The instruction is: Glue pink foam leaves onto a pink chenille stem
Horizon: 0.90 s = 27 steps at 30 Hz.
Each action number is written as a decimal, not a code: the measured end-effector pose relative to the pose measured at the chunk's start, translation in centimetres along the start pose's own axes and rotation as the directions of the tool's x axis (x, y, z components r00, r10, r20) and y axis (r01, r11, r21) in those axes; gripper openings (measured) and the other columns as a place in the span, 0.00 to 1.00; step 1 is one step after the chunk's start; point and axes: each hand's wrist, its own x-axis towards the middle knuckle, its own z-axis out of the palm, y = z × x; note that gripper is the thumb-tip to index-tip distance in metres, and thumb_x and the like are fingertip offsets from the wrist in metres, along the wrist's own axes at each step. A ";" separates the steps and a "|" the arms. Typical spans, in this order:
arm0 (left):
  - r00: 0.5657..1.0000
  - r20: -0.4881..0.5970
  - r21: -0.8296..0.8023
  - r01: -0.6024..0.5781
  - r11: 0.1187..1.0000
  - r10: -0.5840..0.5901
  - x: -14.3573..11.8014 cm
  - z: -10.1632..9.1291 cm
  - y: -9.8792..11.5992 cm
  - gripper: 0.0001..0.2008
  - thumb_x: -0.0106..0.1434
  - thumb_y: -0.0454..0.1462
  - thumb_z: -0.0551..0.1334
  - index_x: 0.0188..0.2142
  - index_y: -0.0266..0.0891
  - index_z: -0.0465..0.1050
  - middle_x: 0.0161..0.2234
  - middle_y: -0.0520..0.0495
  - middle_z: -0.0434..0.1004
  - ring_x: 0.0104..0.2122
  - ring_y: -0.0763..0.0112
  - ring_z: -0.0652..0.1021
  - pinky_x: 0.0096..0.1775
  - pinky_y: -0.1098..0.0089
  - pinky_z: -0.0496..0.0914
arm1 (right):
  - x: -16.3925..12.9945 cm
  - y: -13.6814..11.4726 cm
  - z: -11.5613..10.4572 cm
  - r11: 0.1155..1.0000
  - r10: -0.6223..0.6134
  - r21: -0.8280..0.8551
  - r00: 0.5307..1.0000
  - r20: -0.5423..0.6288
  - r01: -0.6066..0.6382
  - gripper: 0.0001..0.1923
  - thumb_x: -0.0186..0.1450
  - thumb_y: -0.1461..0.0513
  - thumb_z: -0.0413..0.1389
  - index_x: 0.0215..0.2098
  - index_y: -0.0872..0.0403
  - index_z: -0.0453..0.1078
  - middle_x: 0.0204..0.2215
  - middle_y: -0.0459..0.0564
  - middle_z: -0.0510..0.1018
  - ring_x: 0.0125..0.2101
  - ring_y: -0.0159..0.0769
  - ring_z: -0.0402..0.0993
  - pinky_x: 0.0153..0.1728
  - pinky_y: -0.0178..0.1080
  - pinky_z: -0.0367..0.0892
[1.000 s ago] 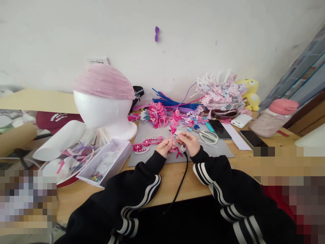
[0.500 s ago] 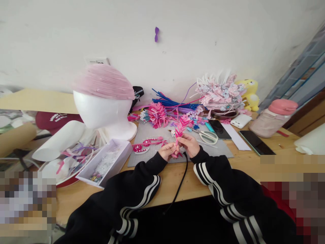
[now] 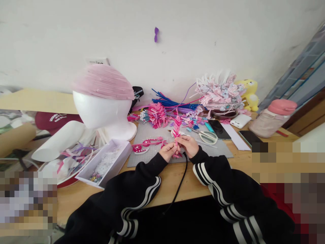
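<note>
A pink leafy spray (image 3: pixel 176 126), which looks made of fuzzy chenille stems, stands upright between my two hands above the grey mat (image 3: pixel 220 149). My left hand (image 3: pixel 169 151) pinches its lower end. Close against it, my right hand (image 3: pixel 188 145) grips the stem just higher up. Fingers hide the bottom of the spray. Left of my hands, pink pieces with white beads (image 3: pixel 141 146) lie on the mat. White-handled scissors (image 3: pixel 208 137) rest to the right. A black cable (image 3: pixel 179 189) runs from beneath my hands to the table edge.
A white foam head (image 3: pixel 101 110) wearing a pink cap stands left, behind a white box (image 3: pixel 122 152) of beads. Blue stems (image 3: pixel 170 102) and a pink bundle (image 3: pixel 157 115) lie at the back. Phones (image 3: pixel 220 129), a bottle (image 3: pixel 269 122) and a flowered headpiece (image 3: pixel 220 91) are right.
The pink spray has swung slightly left and stands more upright. My hands have shifted a little around its stem, both still gripping it.
</note>
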 end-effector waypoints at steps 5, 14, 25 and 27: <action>0.999 -0.004 0.042 0.038 0.998 -0.037 0.4 -0.1 -0.6 0.25 0.45 0.55 0.58 0.26 0.34 0.62 0.17 0.57 0.60 0.13 0.85 0.60 0.16 0.78 0.54 | -0.1 -0.4 -0.1 0.992 -0.066 -0.117 0.992 -0.104 0.054 0.12 0.47 0.57 0.59 0.15 0.57 0.66 0.11 0.40 0.63 0.15 0.24 0.56 0.19 0.32 0.52; 0.999 -0.036 0.016 -0.018 1.000 0.018 0.2 -0.1 -0.2 0.22 0.47 0.52 0.58 0.27 0.35 0.61 0.17 0.58 0.59 0.13 0.86 0.59 0.16 0.79 0.53 | -0.5 -1.0 0.4 0.963 -0.147 -0.239 0.985 -0.092 0.122 0.14 0.50 0.56 0.57 0.14 0.56 0.65 0.12 0.41 0.64 0.16 0.25 0.56 0.20 0.33 0.53; 0.999 -0.036 -0.083 -0.010 0.996 0.007 0.0 -0.1 0.0 0.20 0.48 0.50 0.60 0.26 0.35 0.61 0.16 0.59 0.58 0.12 0.86 0.59 0.16 0.79 0.53 | 0.1 -0.1 0.0 1.000 -0.015 0.017 0.997 -0.081 0.016 0.14 0.50 0.54 0.57 0.19 0.56 0.64 0.11 0.41 0.65 0.13 0.24 0.57 0.16 0.32 0.50; 1.000 -0.023 -0.079 -0.007 0.997 0.005 0.1 -0.1 -0.1 0.20 0.48 0.50 0.60 0.27 0.35 0.61 0.16 0.59 0.58 0.12 0.86 0.60 0.16 0.79 0.52 | 0.1 -0.3 0.1 0.996 -0.002 0.091 0.995 -0.096 0.010 0.12 0.49 0.55 0.58 0.21 0.55 0.64 0.10 0.39 0.64 0.13 0.24 0.57 0.16 0.31 0.50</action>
